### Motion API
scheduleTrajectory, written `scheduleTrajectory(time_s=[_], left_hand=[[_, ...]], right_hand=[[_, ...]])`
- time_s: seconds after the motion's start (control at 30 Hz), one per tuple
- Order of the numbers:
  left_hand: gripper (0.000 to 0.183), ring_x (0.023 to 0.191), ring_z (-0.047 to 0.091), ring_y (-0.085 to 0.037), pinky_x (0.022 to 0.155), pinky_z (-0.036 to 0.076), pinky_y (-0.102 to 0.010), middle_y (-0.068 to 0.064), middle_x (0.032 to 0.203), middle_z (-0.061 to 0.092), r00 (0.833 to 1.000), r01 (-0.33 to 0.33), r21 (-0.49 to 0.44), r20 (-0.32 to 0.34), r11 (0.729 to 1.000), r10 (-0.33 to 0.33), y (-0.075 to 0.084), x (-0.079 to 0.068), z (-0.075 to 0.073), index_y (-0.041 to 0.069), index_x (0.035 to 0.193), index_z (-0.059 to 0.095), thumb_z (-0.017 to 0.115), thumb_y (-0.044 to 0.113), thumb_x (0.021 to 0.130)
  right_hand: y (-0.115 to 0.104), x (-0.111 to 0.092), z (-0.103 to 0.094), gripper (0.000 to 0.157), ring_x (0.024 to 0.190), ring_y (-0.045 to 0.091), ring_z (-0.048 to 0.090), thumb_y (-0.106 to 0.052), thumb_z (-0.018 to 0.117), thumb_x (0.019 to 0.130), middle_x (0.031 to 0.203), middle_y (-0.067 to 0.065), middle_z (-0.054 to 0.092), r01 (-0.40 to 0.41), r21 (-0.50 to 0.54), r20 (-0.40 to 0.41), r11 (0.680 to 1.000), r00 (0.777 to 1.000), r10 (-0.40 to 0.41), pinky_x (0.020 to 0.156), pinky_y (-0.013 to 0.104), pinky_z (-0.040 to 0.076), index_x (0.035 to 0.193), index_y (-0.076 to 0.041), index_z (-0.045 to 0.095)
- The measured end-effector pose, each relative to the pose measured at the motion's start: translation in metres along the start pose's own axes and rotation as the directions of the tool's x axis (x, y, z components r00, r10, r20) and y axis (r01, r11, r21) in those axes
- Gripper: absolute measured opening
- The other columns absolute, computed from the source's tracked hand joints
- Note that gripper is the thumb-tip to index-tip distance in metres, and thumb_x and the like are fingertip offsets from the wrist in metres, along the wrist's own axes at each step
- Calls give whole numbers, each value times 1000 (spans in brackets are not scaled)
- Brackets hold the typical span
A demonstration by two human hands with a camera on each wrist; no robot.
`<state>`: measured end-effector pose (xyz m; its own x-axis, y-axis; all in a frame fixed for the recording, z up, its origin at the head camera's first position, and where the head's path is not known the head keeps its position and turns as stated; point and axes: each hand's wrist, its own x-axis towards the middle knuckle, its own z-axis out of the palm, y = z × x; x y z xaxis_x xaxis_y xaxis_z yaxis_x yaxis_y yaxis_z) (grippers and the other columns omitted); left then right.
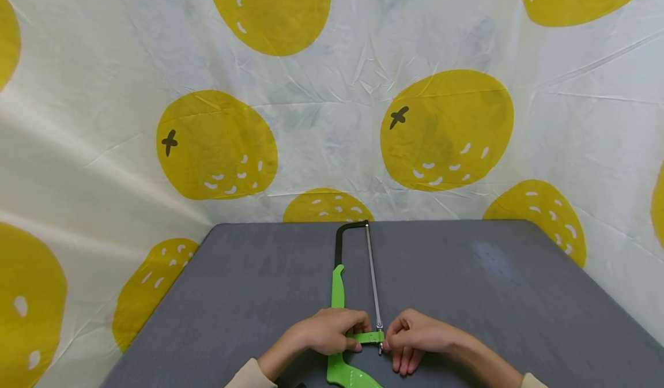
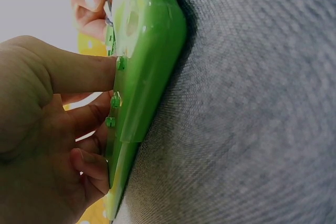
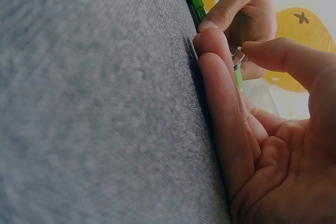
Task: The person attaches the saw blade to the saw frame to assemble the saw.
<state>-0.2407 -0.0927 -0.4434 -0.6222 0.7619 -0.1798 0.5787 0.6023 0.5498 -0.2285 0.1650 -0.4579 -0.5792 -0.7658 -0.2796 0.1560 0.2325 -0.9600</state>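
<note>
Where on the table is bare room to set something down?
Beyond the left hand and right hand, gray tabletop lies bare from hacksaw frame to left edge and from blade to right edge. It is crowded between the hands, around the blade's near end.

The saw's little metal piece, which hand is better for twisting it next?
Probably the right hand: it is right at the metal piece by the near end of the blade. The left hand grips the green frame, so it seems better for steadying.
</note>
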Motion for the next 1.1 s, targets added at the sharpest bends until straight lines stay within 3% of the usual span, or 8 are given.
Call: scheduleTrajectory(time_s=[0.77,1.1], left_hand=[[20,77,55,4,71,45,-19,17,92,63,1000,3,3,1,1000,-3,1,-1,0,28,111,65,75,23,95],[19,77,55,4,72,45,-19,18,91,63,1000,6,12,-3,1000,-6,2,-1,-1,28,111,65,75,23,95]], right_hand=[[0,-1,-1,23,63,3,71,-8,55,94,71,-1,73,3,12,13,1000,1000,-3,55,21,56,101,8,70],[5,2,-1,27,63,5,71,-3,52,91,71,1,73,20,13,7,1000,1000,-20,55,21,56,103,18,65]])
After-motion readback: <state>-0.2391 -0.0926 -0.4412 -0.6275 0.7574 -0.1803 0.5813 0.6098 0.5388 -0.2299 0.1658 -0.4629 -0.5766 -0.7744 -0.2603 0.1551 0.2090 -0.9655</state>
